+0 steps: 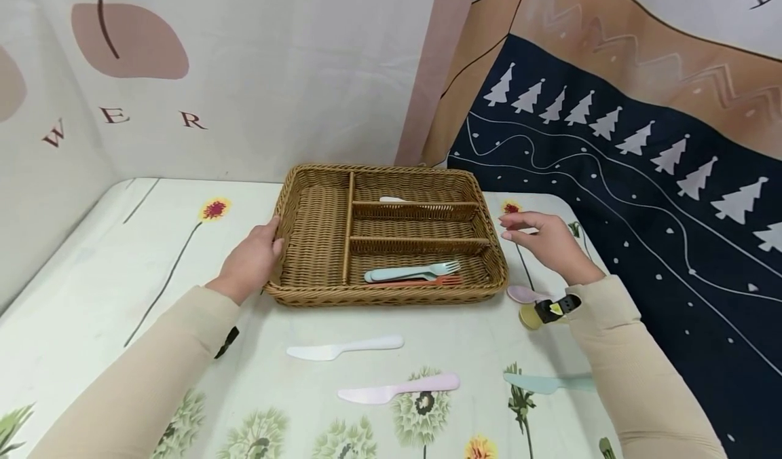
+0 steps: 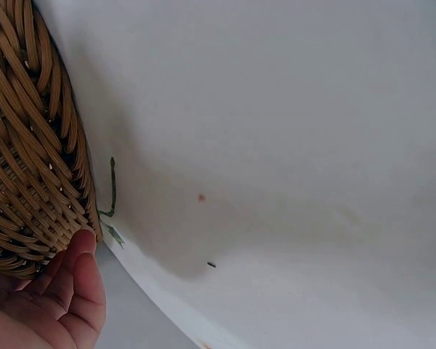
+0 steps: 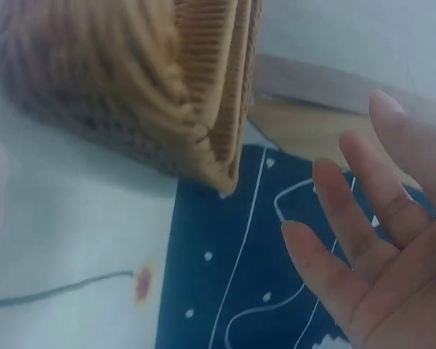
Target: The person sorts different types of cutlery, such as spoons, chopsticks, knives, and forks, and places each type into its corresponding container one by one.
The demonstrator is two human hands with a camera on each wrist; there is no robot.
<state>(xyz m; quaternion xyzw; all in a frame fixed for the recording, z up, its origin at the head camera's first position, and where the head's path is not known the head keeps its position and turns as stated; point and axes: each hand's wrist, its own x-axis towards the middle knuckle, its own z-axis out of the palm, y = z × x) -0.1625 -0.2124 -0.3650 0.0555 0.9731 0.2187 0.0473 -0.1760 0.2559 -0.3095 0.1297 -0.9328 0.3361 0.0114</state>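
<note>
A brown wicker cutlery basket (image 1: 308, 235) with several compartments sits in the middle of the head view. My left hand (image 1: 252, 259) grips its left side, fingertips right at the woven edge in the left wrist view. Beside the basket's right end, apart from it, my right hand (image 1: 546, 242) is held with loosely bent fingers and nothing in it. Light blue forks (image 1: 412, 271) and an orange fork (image 1: 421, 282) lie in the front compartment. A white utensil (image 1: 392, 199) shows partly behind the rear divider.
On the flowered tablecloth lie a white knife (image 1: 345, 347), a pink knife (image 1: 400, 388) and a light green knife (image 1: 544, 382), partly under the right sleeve. A pink spoon (image 1: 521, 294) and a yellow spoon (image 1: 530, 316) are by the right wrist. Printed curtains (image 1: 305, 72) hang behind.
</note>
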